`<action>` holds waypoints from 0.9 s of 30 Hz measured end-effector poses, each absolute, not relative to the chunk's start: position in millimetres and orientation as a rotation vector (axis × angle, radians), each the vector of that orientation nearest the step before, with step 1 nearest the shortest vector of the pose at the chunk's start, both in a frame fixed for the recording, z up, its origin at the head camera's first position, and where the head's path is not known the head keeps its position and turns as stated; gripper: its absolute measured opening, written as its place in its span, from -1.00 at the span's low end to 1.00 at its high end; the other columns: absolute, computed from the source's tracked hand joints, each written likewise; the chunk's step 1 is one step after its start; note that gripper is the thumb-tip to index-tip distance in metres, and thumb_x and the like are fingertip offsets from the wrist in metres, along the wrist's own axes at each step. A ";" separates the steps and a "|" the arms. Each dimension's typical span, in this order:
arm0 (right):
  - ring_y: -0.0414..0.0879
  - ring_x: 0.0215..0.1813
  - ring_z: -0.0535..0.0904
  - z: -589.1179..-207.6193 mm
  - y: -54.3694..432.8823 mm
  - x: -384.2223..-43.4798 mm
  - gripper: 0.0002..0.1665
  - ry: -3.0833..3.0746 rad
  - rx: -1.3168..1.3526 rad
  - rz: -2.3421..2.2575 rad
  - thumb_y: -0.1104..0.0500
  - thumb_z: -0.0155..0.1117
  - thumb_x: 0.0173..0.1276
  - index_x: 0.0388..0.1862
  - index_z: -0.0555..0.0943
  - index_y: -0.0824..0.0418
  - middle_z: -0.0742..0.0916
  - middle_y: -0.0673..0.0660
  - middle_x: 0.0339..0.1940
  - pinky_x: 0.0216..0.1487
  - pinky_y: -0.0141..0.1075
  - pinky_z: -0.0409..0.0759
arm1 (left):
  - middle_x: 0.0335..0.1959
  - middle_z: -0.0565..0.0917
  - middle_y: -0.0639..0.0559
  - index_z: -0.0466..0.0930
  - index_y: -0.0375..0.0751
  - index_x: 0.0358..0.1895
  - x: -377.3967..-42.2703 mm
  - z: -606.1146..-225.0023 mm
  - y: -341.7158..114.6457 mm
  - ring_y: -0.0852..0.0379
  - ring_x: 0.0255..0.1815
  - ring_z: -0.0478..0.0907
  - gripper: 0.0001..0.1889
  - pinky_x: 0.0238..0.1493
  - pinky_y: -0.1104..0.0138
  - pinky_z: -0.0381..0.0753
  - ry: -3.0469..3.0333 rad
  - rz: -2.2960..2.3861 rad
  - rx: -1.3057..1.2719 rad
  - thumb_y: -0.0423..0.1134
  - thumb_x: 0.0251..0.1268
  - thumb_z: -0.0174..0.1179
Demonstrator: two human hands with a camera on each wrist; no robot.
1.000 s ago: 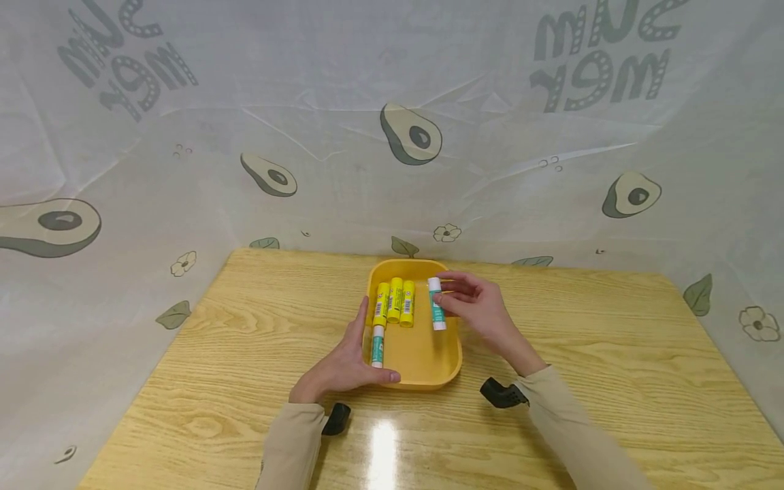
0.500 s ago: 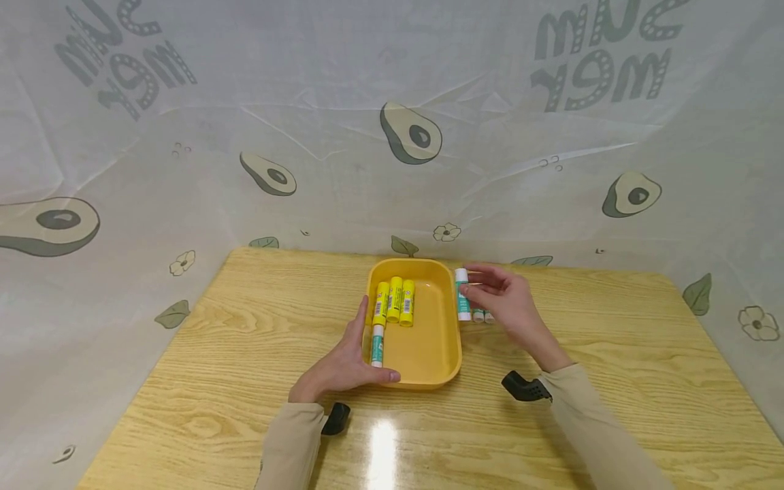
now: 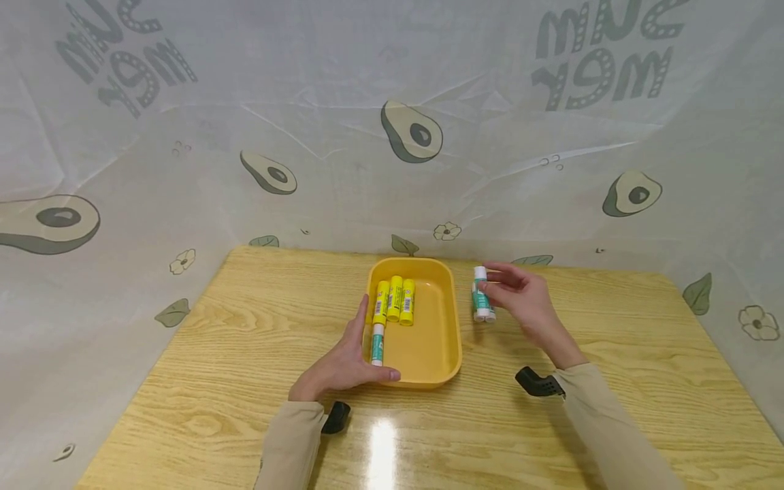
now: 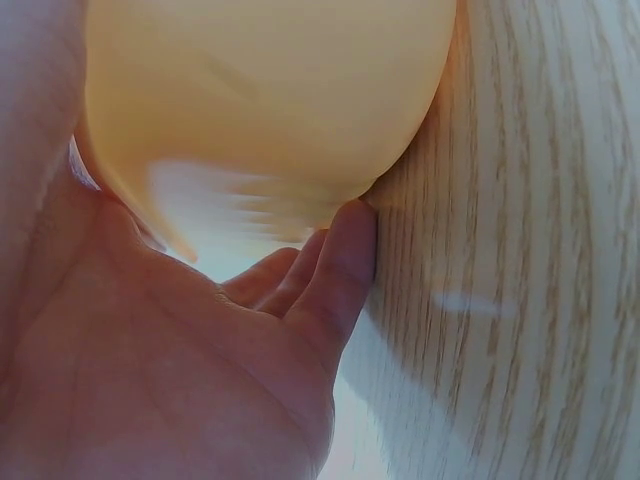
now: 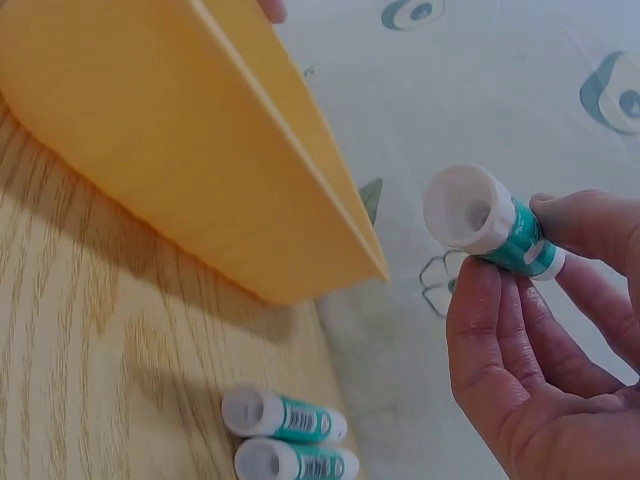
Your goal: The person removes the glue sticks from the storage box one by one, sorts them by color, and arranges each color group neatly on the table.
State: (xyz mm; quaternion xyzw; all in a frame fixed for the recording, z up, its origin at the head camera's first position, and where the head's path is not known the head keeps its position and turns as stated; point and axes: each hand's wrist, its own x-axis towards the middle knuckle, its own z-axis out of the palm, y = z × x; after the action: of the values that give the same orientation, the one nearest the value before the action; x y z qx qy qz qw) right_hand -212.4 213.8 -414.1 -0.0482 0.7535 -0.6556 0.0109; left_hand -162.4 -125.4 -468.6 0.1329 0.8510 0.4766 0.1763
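My left hand (image 3: 343,361) rests against the near left corner of a yellow plastic tray (image 3: 452,367). Its fingers lie along the side wall and its thumb lies over the front rim. A white-and-teal glue stick (image 5: 525,235) is pinched between the thumb and fingers of my right hand (image 3: 520,299), to the right of the tray. Below it, two matching glue sticks (image 5: 300,420) lie side by side on the table, mostly hidden in the head view. Inside the tray, several yellow glue sticks (image 3: 394,299) line the left side, with one teal glue stick (image 3: 378,346) nearer the front.
The wooden table (image 3: 245,340) extends on both sides of the tray. Behind it hangs a pale cloth (image 3: 331,170) printed with avocados. A black wrist device (image 3: 539,382) sits by the right sleeve, another (image 3: 336,418) by the left.
My right hand has carried the teal glue stick from above the tray, out over its right rim, to above the two on the table. The left hand has stayed on the tray.
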 end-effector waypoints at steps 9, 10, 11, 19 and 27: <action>-0.34 -0.08 0.71 -421.8 226.0 -211.7 -0.49 2.342 -0.134 -2.085 0.22 0.39 0.42 0.32 0.57 0.24 0.75 -0.23 -0.10 -0.10 -0.40 0.75 | 0.72 -0.36 -0.08 -0.65 0.41 0.61 -162.5 -468.3 -125.8 -0.21 0.72 -0.37 0.52 0.59 -0.32 -0.06 2.405 1.346 0.373 0.22 -0.10 0.59; -0.35 -0.08 0.71 -423.0 227.3 -212.0 -0.51 2.347 -0.130 -2.082 0.22 0.40 0.41 0.30 0.59 0.21 0.75 -0.23 -0.10 -0.10 -0.40 0.75 | 0.72 -0.36 -0.08 -0.65 0.41 0.61 -162.6 -468.2 -125.9 -0.21 0.72 -0.37 0.52 0.59 -0.32 -0.06 2.406 1.346 0.375 0.21 -0.10 0.59; -0.35 -0.08 0.71 -424.1 228.6 -212.1 -0.51 2.359 -0.126 -2.072 0.21 0.40 0.42 0.30 0.59 0.20 0.74 -0.23 -0.10 -0.11 -0.41 0.75 | 0.73 -0.36 -0.09 -0.65 0.40 0.61 -162.6 -468.3 -125.9 -0.21 0.72 -0.37 0.52 0.59 -0.32 -0.07 2.408 1.345 0.377 0.21 -0.10 0.59; -0.37 -0.08 0.67 -427.8 242.2 -215.4 -0.41 2.440 -0.027 -1.980 0.15 0.39 0.43 0.38 0.51 0.28 0.69 -0.25 -0.10 -0.11 -0.44 0.73 | 0.72 -0.38 -0.03 -0.65 0.39 0.61 -163.3 -465.4 -125.3 -0.17 0.73 -0.37 0.51 0.61 -0.28 -0.09 2.402 1.348 0.384 0.21 -0.08 0.59; -0.41 -0.14 0.67 -437.8 254.7 -217.6 -0.37 2.426 0.073 -1.923 0.14 0.39 0.43 0.40 0.47 0.31 0.66 -0.21 -0.12 -0.12 -0.43 0.73 | 0.73 -0.38 -0.04 -0.65 0.35 0.62 -162.9 -466.6 -124.7 -0.18 0.73 -0.38 0.52 0.61 -0.28 -0.10 2.416 1.329 0.380 0.23 -0.09 0.59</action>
State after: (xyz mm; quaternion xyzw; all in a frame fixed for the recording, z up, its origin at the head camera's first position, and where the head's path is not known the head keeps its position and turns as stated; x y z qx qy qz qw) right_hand -217.6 254.7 -437.8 0.0236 0.7833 -0.6208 0.0226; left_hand -162.9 -124.7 -466.6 0.1343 0.8541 0.4698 0.1783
